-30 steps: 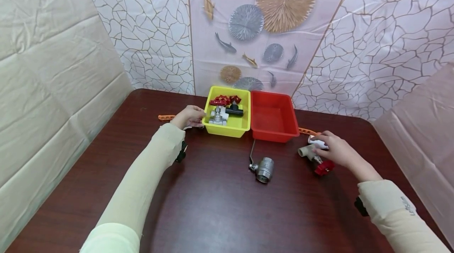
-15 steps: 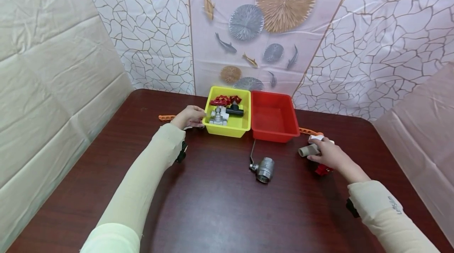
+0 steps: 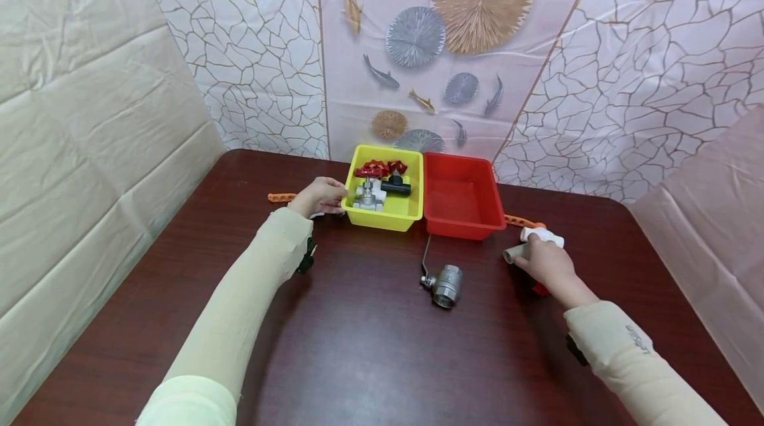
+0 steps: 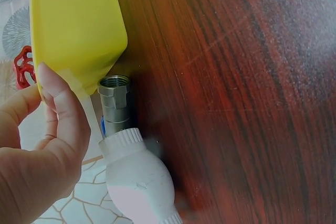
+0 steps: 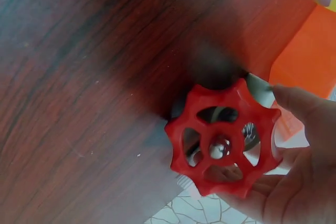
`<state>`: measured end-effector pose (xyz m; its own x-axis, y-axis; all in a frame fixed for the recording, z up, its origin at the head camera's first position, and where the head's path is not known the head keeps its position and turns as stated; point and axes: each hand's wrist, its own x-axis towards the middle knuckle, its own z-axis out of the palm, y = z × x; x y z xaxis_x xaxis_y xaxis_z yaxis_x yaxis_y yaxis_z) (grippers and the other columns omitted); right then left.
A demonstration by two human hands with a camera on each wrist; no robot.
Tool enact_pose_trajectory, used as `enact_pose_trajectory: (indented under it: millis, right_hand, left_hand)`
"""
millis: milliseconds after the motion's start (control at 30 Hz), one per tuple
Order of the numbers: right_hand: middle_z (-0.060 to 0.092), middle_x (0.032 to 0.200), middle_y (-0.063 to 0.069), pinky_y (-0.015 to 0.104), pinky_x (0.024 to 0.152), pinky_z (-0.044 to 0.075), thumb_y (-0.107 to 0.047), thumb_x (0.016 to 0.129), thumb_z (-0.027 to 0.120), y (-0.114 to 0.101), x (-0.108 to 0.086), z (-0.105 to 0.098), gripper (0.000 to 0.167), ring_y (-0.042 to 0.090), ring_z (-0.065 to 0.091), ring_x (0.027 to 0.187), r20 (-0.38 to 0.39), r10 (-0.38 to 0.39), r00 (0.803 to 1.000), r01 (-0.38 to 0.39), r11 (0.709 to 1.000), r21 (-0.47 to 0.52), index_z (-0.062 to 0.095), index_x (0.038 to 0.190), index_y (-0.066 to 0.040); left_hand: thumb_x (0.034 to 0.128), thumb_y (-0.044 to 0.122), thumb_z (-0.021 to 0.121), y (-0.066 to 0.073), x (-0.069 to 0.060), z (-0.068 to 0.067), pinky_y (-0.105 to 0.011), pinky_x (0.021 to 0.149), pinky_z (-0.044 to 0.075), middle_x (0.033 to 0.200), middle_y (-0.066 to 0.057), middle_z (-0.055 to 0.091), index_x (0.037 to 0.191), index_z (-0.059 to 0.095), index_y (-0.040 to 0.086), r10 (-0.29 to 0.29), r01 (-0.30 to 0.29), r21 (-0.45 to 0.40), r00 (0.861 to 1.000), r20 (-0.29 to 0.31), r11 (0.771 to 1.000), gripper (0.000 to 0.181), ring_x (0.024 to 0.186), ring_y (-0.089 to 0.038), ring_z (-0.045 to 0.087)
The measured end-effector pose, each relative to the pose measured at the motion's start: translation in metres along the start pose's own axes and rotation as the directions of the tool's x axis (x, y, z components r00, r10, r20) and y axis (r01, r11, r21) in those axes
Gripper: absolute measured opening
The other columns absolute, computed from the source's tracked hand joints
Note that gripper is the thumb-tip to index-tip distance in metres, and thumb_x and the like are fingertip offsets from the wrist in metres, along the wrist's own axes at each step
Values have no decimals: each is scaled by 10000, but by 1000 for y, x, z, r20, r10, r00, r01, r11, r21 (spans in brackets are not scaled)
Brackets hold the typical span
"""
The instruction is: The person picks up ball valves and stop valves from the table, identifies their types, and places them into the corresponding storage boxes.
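Wood-grain desk, dark red-brown. Far side: pinkish hanging printed with fish and discs, crackle-pattern panels flanking. Creased beige cloth left.

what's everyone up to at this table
At a dark reddish-brown table, someone's left hand pinches the rim of a yellow plastic tray that holds assorted valves. Their right hand grips a beige plastic valve with a red handwheel; whether it is lifted isn't clear. A silver metal ball valve lies in front of a red plastic tray, and a white plastic fitting lies just beyond the right hand.
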<state>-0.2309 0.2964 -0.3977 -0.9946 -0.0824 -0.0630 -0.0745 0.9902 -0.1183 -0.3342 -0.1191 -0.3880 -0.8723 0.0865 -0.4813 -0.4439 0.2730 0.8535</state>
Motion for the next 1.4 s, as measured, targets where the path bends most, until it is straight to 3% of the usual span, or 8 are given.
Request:
enact_pose_trajectory:
  millis: [200,367,600,800,1067,1233,1400]
  right_hand:
    - [580,932,336,469,627,495,-351,859,629,-5,7,3,661,395,585,765,84,80,993,-82,997,15,403,1172,186]
    - [576,917,349,474,615,504,-383,862,633,-10,9,8,639,425,595,788,51,104,993,-105,994,10,428,1131,159]
    - [546,915,359,512,623,498,-332,845,659,-8,12,12,546,484,555,855,-6,80,997,-79,997,12,470,1046,138]
    - [522,849,328,499,600,486,-296,815,685,-5,13,9,480,458,560,759,-16,37,999,-36,999,32,477,897,128]
    - [540,785,256,419,562,468,-265,790,698,-5,15,7,399,320,532,650,9,9,1000,-9,998,69,508,814,85]
    - [555,726,199,398,562,446,-263,771,686,-3,15,7,369,292,515,641,18,-22,1000,21,998,67,515,820,60]
    - [562,660,116,344,534,412,-264,789,669,0,17,1,303,230,498,593,-23,-66,998,68,995,72,541,797,11]
  left_hand:
    - [950,114,514,-1,2,2,-178,553,509,906,-82,505,1248,446,-12,8,-8,-16,1000,-4,1000,331,602,-99,524]
    - [947,114,515,-2,1,1,-180,570,514,915,-78,503,1265,437,-14,7,-7,-23,1000,-2,1000,352,607,-96,523]
    - [947,110,497,-1,0,3,-181,574,514,915,-76,505,1278,447,-14,2,-2,-22,1000,0,1000,357,599,-92,526]
    - [952,122,493,-1,1,3,-176,552,510,926,-78,512,1299,458,-9,-22,22,-24,1000,-16,999,373,597,-97,532]
    - [956,142,500,1,0,3,-238,740,556,980,-94,553,1298,497,-12,-46,45,-24,998,-46,999,375,603,-105,551]
    - [951,133,507,0,2,3,-197,637,538,930,-74,551,1287,514,-9,-56,54,-36,997,-47,998,365,573,-93,547]
    - [943,113,495,0,3,4,-172,575,513,884,-60,531,1287,503,-15,-48,47,-35,998,-36,998,367,550,-78,538]
